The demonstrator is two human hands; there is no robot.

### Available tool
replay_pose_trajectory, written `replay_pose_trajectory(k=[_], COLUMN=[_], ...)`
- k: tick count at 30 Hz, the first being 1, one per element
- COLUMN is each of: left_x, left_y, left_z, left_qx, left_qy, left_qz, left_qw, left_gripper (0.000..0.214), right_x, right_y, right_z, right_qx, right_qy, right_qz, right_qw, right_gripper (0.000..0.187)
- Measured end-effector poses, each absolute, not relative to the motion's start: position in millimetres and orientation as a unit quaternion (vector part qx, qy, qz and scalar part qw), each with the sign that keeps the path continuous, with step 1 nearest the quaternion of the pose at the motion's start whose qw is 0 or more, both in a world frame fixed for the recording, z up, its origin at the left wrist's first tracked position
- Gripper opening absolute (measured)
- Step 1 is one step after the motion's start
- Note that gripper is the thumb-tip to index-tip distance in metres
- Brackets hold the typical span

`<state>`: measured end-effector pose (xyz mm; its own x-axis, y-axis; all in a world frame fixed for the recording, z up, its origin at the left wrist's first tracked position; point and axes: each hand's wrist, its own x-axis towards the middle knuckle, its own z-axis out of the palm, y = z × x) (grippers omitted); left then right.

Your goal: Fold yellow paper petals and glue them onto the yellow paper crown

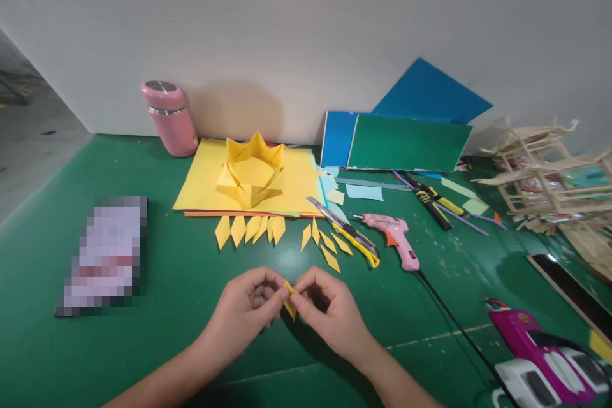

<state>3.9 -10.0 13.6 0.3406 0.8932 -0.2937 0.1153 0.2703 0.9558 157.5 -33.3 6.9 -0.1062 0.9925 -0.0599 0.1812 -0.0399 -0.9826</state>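
Between my fingertips is a small yellow paper diamond (290, 308), held upright above the green table near its front. My left hand (248, 303) pinches its left edge, while my right hand (329, 309) pinches it from the right. Just beyond, several yellow folded paper diamonds (238, 230) lie in a row, and a looser group of diamonds (329, 259) sits to the right. Behind them a folded yellow paper crown shape (251, 194) rests on yellow paper sheets (201, 172). A yellow utility knife (356, 239) lies right of the diamonds.
A pink glue gun (399, 239) lies right, its black cord running to a magenta-and-white device (540, 357). Craft knives (433, 201), paper scraps (364, 192), blue and green boards (408, 143) and a stick model (549, 172) are farther right. A pink flask (172, 121) stands back left.
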Motion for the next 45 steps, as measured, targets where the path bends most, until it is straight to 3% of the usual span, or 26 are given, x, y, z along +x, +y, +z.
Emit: replay_pose_trajectory(k=[12,20,29,36,45], left_x=[3.4,1.6,0.6,-1.0,-7.2], left_y=[-8.4,-9.3,-9.5,-7.7,-1.6], left_z=[14.3,11.8,9.6,12.3,15.3], left_qx=[0.497,0.544,0.588,0.579,0.563], left_qy=[0.466,0.456,0.446,0.419,0.405], left_qz=[0.325,0.340,0.356,0.359,0.287], left_qw=[0.656,0.616,0.573,0.601,0.661], left_gripper=[0.022,0.012,0.008,0.010,0.019], right_x=[156.6,156.6,154.0,154.2,156.5], right_y=[-33.3,-37.8,-40.4,-42.2,-40.1], right_z=[3.5,-0.7,-1.8,-2.2,0.5], right_qx=[-0.530,-0.533,-0.506,-0.507,-0.513], right_qy=[-0.564,-0.663,-0.712,-0.695,-0.618], right_qz=[0.483,0.327,0.249,0.273,0.399], right_qw=[0.409,0.411,0.418,0.431,0.443], right_gripper=[0.023,0.018,0.019,0.016,0.018])
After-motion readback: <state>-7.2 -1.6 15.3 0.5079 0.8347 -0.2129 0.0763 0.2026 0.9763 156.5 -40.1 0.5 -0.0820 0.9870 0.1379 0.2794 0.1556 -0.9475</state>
